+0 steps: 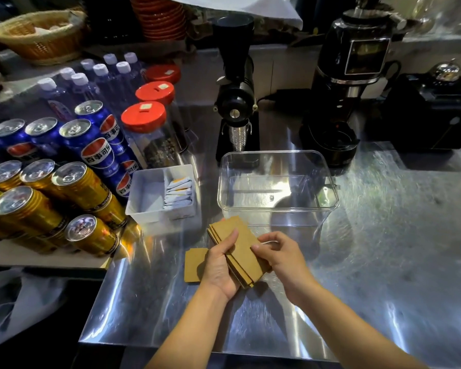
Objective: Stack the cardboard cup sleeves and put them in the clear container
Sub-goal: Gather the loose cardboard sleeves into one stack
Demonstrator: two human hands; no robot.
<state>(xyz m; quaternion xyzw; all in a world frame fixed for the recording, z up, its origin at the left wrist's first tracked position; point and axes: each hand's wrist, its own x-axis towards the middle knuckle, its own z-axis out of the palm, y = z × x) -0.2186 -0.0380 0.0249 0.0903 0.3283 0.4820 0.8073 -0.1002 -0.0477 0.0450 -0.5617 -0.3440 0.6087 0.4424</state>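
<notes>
A stack of flat brown cardboard cup sleeves (241, 251) is held above the steel counter, just in front of the clear container (277, 209). My left hand (220, 265) grips the stack from its left side, thumb on top. My right hand (282, 258) pinches the stack's right edge. One more flat sleeve (194, 266) lies on the counter to the left, partly hidden behind my left hand. The clear container stands open, with no sleeves visible inside.
A white tray of sachets (161, 194) sits left of the container. Gold and blue drink cans (64, 182), water bottles and red-lidded jars (147, 129) crowd the left. Black coffee grinders (237, 102) stand behind. The steel counter's front edge (197, 347) is near me.
</notes>
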